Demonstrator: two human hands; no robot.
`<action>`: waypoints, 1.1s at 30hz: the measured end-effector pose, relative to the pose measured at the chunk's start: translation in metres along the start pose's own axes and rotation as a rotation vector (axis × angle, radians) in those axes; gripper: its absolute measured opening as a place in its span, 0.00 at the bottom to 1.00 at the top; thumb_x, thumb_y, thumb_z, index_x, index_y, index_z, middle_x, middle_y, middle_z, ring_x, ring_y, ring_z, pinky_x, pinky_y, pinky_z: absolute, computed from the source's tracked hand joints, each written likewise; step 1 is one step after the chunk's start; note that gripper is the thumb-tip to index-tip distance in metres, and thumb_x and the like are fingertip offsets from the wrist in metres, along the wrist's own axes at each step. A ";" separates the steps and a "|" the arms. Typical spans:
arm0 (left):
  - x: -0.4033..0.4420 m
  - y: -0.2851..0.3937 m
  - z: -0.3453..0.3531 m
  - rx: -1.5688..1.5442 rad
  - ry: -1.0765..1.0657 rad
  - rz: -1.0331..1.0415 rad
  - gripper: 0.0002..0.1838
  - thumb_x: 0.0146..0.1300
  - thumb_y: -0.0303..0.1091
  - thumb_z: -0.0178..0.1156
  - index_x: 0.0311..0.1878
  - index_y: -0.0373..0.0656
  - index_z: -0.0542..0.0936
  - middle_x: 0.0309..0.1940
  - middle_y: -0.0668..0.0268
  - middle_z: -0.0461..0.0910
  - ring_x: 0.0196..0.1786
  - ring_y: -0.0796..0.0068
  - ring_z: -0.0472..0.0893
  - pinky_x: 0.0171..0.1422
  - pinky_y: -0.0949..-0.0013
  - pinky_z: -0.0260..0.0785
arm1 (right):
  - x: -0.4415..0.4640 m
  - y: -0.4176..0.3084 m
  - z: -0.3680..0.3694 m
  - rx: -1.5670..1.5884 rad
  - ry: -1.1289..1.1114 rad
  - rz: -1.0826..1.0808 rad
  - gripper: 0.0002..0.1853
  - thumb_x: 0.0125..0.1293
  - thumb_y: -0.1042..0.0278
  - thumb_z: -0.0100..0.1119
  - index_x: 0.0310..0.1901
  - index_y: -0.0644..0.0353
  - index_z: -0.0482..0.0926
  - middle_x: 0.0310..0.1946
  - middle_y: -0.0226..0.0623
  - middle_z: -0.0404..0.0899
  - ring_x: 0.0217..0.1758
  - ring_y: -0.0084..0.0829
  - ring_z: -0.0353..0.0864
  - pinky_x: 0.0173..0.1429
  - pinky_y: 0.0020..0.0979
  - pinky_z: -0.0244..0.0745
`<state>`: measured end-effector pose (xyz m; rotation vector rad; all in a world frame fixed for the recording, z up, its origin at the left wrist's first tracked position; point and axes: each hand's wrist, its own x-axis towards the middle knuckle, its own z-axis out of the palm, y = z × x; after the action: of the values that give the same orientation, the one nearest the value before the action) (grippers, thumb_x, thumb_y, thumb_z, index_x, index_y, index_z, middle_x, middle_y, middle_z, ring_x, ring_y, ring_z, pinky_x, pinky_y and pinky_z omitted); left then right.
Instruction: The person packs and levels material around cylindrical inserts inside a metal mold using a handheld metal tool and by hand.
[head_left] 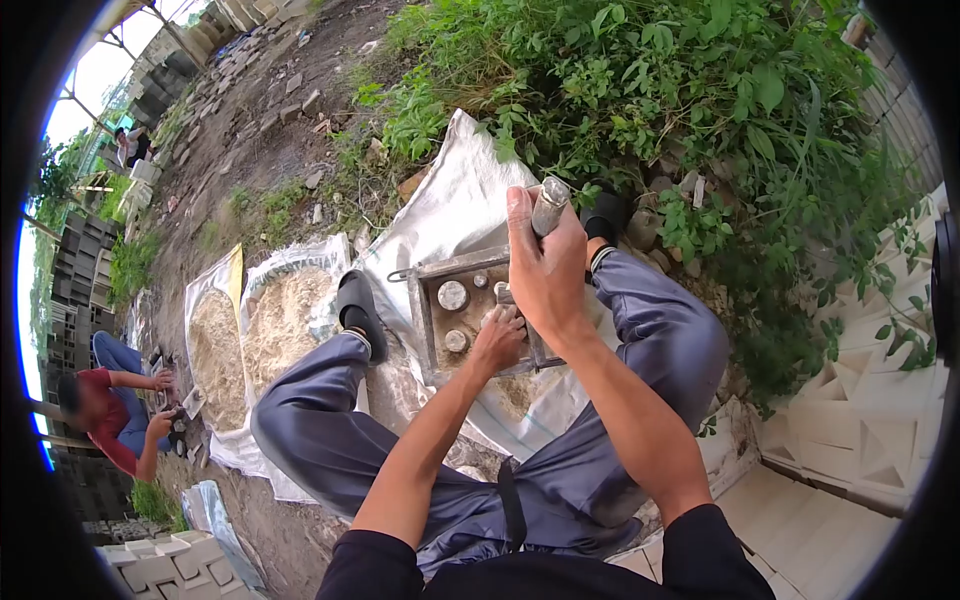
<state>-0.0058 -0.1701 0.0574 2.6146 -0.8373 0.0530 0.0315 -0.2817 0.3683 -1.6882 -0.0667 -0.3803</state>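
Note:
A rectangular mould frame [422,325] lies on the white sacks between my feet. Inside it several round pegs stand up, among them a large round peg [453,295] and a smaller one [456,341]. My left hand [498,340] reaches into the frame with its fingers curled over a small grey piece, mostly hidden beneath them. Raised above the frame's right side, my right hand [550,270] is wrapped round a thick grey rod [549,207], whose blunt end points up and away.
Sandy powder [290,320] is heaped on sacks to the left. A white sack [470,180] stretches out beyond the frame. Green plants [640,110] crowd the far right; pale patterned blocks [850,420] stand at the right. Another person [120,405] in red sits at the left.

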 end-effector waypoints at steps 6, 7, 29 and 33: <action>-0.033 0.007 -0.031 0.247 -0.380 0.214 0.10 0.58 0.35 0.51 0.36 0.51 0.83 0.47 0.72 0.80 0.77 0.64 0.50 0.81 0.47 0.30 | -0.001 0.002 -0.001 0.149 -0.003 0.139 0.15 0.72 0.58 0.52 0.34 0.62 0.72 0.18 0.23 0.67 0.19 0.13 0.63 0.22 0.20 0.60; -0.041 0.002 -0.034 0.283 -0.316 0.266 0.10 0.58 0.36 0.51 0.35 0.51 0.83 0.49 0.73 0.80 0.77 0.66 0.50 0.81 0.47 0.30 | -0.001 0.008 0.001 0.152 0.010 0.098 0.15 0.72 0.58 0.52 0.34 0.62 0.72 0.18 0.23 0.67 0.19 0.14 0.63 0.22 0.20 0.60; -0.091 0.014 -0.028 0.268 -0.449 -0.701 0.38 0.71 0.57 0.28 0.56 0.30 0.75 0.61 0.44 0.70 0.71 0.52 0.61 0.77 0.47 0.32 | -0.009 0.010 0.006 -0.006 -0.040 0.091 0.28 0.71 0.55 0.52 0.50 0.82 0.70 0.26 0.50 0.78 0.28 0.32 0.76 0.36 0.35 0.71; -0.066 0.032 -0.019 0.067 -0.372 -0.930 0.28 0.67 0.49 0.41 0.46 0.30 0.79 0.45 0.43 0.80 0.52 0.49 0.80 0.66 0.49 0.60 | -0.008 0.007 0.007 -0.033 -0.081 0.166 0.32 0.70 0.54 0.53 0.53 0.86 0.67 0.26 0.50 0.77 0.27 0.32 0.76 0.35 0.34 0.71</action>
<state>-0.0769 -0.1507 0.0759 2.8467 0.3537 -0.6741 0.0273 -0.2748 0.3585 -1.7274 0.0201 -0.1902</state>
